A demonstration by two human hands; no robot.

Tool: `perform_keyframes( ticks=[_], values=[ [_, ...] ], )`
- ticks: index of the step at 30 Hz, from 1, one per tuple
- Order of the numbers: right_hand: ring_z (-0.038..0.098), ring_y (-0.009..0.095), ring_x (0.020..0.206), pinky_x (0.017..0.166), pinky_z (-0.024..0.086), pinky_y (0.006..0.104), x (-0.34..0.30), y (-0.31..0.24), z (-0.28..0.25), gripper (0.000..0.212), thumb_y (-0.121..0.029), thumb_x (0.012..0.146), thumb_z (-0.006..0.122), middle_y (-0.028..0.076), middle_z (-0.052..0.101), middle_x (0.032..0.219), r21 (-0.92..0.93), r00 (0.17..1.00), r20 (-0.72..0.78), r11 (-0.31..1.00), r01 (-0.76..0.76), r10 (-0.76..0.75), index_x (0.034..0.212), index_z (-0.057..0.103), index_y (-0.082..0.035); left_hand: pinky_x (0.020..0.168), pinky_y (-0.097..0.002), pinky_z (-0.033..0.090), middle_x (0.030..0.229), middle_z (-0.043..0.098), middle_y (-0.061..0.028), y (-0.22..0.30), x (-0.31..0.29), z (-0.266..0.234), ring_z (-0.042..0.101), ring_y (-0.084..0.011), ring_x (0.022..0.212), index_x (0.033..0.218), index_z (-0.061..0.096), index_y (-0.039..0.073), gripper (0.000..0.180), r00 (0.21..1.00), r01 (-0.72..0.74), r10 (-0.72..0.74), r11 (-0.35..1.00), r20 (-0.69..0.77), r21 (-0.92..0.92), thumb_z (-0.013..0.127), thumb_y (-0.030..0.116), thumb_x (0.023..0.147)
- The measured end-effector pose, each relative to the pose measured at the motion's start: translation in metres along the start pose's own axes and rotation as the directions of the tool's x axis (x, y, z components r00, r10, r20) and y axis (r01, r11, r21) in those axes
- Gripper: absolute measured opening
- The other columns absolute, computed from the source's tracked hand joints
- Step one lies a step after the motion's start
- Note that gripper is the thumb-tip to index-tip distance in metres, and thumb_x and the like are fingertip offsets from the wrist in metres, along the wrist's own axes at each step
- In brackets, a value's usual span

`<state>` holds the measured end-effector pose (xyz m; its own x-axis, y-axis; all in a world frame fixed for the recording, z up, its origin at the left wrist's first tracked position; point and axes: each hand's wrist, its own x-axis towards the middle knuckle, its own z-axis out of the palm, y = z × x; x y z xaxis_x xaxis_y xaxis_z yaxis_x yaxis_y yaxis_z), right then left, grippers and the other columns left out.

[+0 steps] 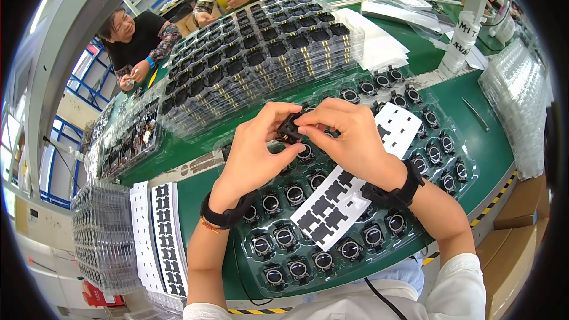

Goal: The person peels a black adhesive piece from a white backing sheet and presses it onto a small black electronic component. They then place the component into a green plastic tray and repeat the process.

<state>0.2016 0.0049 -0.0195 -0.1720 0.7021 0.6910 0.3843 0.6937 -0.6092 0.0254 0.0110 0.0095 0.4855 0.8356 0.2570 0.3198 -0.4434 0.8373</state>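
Observation:
Above the tray, my left hand [255,145] grips a small black plastic housing [288,130] between thumb and fingers; gold contacts show on it. My right hand [349,136] is closed in a pinch, thumb and forefinger at the housing's right edge. Whether a thin piece sits between those fingertips cannot be made out. Below lies a clear plastic tray [246,249] with rows of black watch-like cases with round faces [285,236]. A white sheet of black die-cut stickers [354,206] rests across it, partly hidden under my right wrist.
Stacked clear trays of black housings [255,56] stand beyond my hands. More sticker sheets [169,237] and empty clear trays [98,237] are at left. Tweezers [475,114] and stacked clear trays [515,106] lie at right. Co-workers sit across the green table [198,192].

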Motion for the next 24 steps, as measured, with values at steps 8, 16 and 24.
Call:
perform_keyframes(
  ticks=[8,16,24],
  values=[
    [0.055,0.01,0.06,0.055,0.044,0.0227,0.002,-0.005,-0.005,0.012,-0.002,0.074,0.068,0.006,0.062,0.073,0.174,0.974,0.098,0.96,-0.22,0.205,0.086,0.067,-0.002,0.087,-0.0282,0.048,0.107,0.06,-0.0103,0.003,0.0,0.0,0.059,-0.0152,0.099,0.114,0.049,0.0,0.049,0.998,0.059,-0.058,0.996,0.012,-0.068,0.067,-0.009,0.069],
    [0.056,0.011,0.06,0.056,0.045,0.0229,0.002,-0.005,-0.006,0.011,-0.003,0.075,0.068,0.006,0.063,0.074,0.107,0.981,0.105,0.979,-0.173,0.162,0.085,0.068,-0.002,0.088,-0.0283,0.048,0.108,0.06,-0.0105,0.003,0.0,0.001,0.059,-0.0152,0.099,0.113,0.05,0.001,0.047,0.998,0.063,-0.062,0.996,0.011,-0.06,0.067,-0.009,0.069],
    [0.059,0.019,0.064,0.06,0.048,0.0274,0.003,-0.01,0.001,0.024,0.0,0.078,0.061,0.008,0.063,0.078,0.024,0.998,0.061,1.0,0.006,-0.008,0.102,0.063,-0.003,0.075,-0.0244,0.051,0.1,0.061,-0.0091,-0.007,0.001,-0.002,0.061,-0.0127,0.09,0.105,0.051,0.0,0.032,0.993,0.072,-0.078,0.995,-0.086,-0.069,0.06,-0.008,0.076]
  ],
)
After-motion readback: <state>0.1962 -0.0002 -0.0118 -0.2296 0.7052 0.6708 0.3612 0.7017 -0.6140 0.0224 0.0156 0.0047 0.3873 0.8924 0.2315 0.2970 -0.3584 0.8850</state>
